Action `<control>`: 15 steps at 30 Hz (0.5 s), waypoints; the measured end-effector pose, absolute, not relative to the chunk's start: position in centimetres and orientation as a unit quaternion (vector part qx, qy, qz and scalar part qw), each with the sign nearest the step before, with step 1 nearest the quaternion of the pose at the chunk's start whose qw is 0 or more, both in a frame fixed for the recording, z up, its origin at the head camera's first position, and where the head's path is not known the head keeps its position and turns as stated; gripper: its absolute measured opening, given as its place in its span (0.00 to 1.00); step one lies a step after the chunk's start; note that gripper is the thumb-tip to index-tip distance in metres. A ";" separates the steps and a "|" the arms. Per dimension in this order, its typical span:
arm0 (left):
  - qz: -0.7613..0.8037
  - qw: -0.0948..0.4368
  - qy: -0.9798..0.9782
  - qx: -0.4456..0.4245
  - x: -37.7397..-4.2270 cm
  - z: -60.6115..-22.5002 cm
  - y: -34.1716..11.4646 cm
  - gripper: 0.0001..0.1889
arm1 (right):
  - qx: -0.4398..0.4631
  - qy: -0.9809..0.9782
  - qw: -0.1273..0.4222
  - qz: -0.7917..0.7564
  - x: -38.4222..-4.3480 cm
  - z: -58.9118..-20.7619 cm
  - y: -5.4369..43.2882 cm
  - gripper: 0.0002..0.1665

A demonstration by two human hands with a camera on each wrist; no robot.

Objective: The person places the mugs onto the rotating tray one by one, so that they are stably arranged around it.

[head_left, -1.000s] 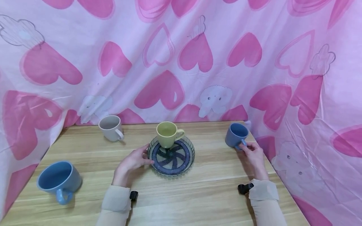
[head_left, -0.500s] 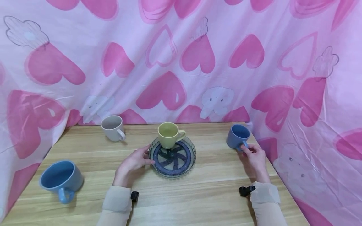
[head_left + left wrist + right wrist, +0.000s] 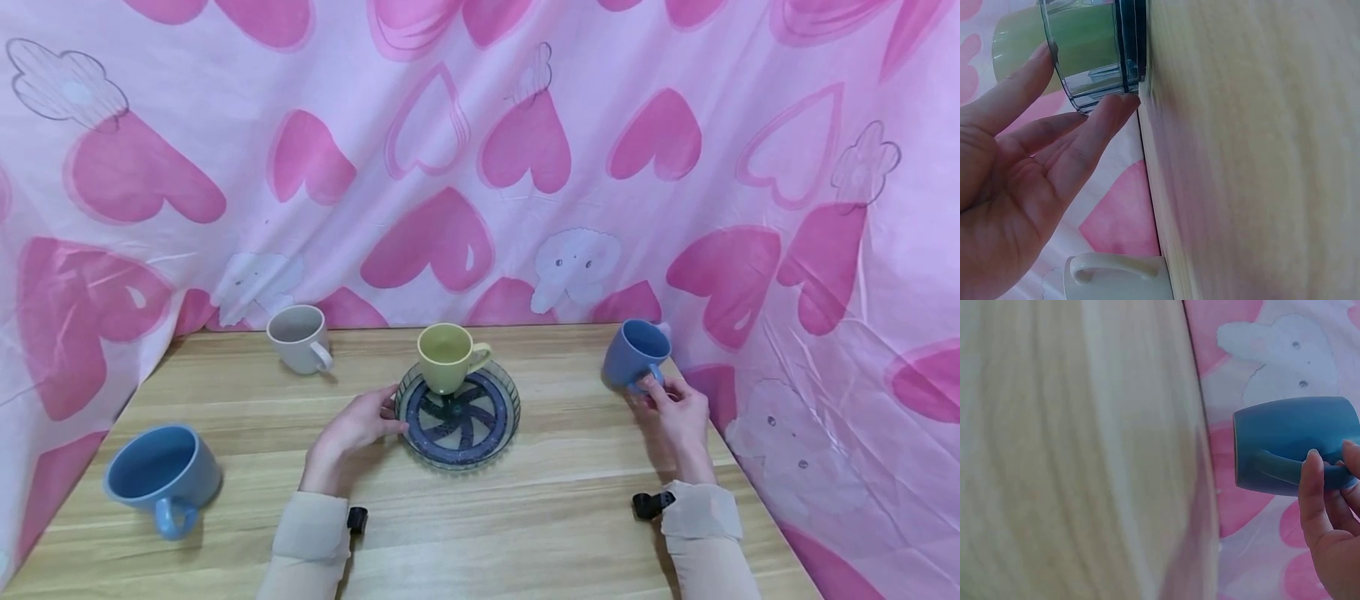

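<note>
A blue mug (image 3: 636, 354) at the back right is lifted a little off the wooden table (image 3: 570, 500). My right hand (image 3: 681, 417) pinches its handle (image 3: 1285, 467) between thumb and fingers. In the middle sits a clear glass dish (image 3: 455, 457) with a dark blue swirl pattern. A yellow-green mug (image 3: 444, 354) stands in it toward the back, handle to the right. My left hand (image 3: 358, 423) holds the dish's left side; in the left wrist view the thumb is on the rim and the fingers (image 3: 1094, 128) lie against the outer wall.
At the back left stands a light grey mug (image 3: 297, 346). A larger blue mug (image 3: 167, 475) is at the front left, its handle toward me. A pink heart-patterned cloth (image 3: 510, 233) hangs behind the table and along its sides.
The blue mug in my right hand has risen slightly from the table and tilted, its mouth shifting right. My left hand, the dish and the other mugs stay in place.
</note>
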State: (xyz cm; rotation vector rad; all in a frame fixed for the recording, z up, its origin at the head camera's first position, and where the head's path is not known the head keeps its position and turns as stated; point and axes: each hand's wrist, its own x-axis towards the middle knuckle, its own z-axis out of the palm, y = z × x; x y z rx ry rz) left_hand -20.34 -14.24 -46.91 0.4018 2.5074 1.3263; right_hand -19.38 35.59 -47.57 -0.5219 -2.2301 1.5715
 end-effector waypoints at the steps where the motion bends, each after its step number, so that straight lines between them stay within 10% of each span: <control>1: 0.460 0.138 0.866 0.138 -20.3 -46.9 -14.2 0.37 | -0.181 -0.786 0.187 0.561 -19.4 -47.4 35.4 0.22; 15: 0.489 0.149 0.849 0.131 -20.3 -46.7 -14.4 0.33 | -0.112 -0.813 0.252 0.512 -18.8 -44.9 32.2 0.17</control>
